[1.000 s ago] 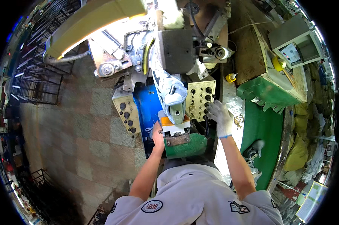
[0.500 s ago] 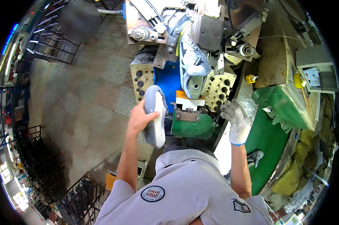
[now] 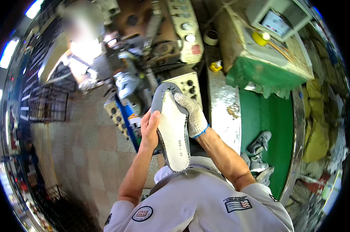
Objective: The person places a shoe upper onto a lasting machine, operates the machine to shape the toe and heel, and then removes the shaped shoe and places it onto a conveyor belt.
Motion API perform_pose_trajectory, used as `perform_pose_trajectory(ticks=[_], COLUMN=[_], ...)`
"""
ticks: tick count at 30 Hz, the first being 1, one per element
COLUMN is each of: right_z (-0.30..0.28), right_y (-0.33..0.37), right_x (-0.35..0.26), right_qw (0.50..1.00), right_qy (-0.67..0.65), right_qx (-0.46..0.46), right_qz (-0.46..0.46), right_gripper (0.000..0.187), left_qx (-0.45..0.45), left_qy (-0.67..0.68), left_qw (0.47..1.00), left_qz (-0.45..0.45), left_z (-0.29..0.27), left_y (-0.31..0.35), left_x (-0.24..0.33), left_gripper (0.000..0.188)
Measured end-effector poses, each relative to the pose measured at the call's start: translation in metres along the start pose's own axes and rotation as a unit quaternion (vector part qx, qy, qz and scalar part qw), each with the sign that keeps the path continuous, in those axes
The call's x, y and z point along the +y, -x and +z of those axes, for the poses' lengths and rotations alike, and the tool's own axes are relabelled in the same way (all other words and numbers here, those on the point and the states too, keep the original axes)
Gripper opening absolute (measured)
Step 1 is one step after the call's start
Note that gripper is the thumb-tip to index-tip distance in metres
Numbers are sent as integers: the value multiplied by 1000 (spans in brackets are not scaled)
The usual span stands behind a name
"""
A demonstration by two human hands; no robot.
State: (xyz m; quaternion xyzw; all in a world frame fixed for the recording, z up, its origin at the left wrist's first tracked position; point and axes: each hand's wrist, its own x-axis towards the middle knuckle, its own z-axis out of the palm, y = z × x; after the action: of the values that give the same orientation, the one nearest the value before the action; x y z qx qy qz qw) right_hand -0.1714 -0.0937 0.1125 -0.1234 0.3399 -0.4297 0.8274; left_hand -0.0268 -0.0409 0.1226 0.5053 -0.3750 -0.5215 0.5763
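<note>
A grey shoe upper (image 3: 172, 129) is held in front of my chest, its pale stitched bottom facing up and its gathered toe pointing away from me. Bare, my left hand (image 3: 149, 129) grips its left side, the thumb lying along the edge. On the other side, my right hand (image 3: 193, 114), in a whitish knit glove with a blue cuff, is closed round the toe half. Beyond them, a light blue-grey shoe (image 3: 127, 85) sits in the machine (image 3: 151, 50), which is partly blurred.
Knobbed control panels (image 3: 189, 87) flank the machine. To the right are a metal ledge (image 3: 224, 112), a green-lined tray (image 3: 277, 120) with several grey shoes (image 3: 260, 143) in it, and a worn cabinet (image 3: 267, 58) bearing a yellow tape roll (image 3: 260, 38). Dark racks stand at left.
My gloved right hand has come from beside the machine onto the shoe upper. The upper has turned bottom up and moved centre. My view has swung right, so the machine appears farther left.
</note>
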Motion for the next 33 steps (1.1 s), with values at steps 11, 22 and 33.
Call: perform_pose_trajectory(ticks=[11, 22, 33], right_z=[-245, -536, -598], right_y=[50, 34, -154], right_x=[-79, -209, -245], right_qw=[948, 669, 733], right_qy=[-42, 545, 100], right_qx=[216, 505, 652], right_qz=[-229, 11, -166], right_gripper=[37, 72, 67], left_qx=[-144, 225, 121], left_qy=[-506, -562, -514], left_qw=[841, 794, 845], left_qz=[128, 56, 87], left_z=[159, -68, -105], left_y=[-37, -82, -95], left_x=[-49, -17, -20], left_gripper=[36, 66, 32])
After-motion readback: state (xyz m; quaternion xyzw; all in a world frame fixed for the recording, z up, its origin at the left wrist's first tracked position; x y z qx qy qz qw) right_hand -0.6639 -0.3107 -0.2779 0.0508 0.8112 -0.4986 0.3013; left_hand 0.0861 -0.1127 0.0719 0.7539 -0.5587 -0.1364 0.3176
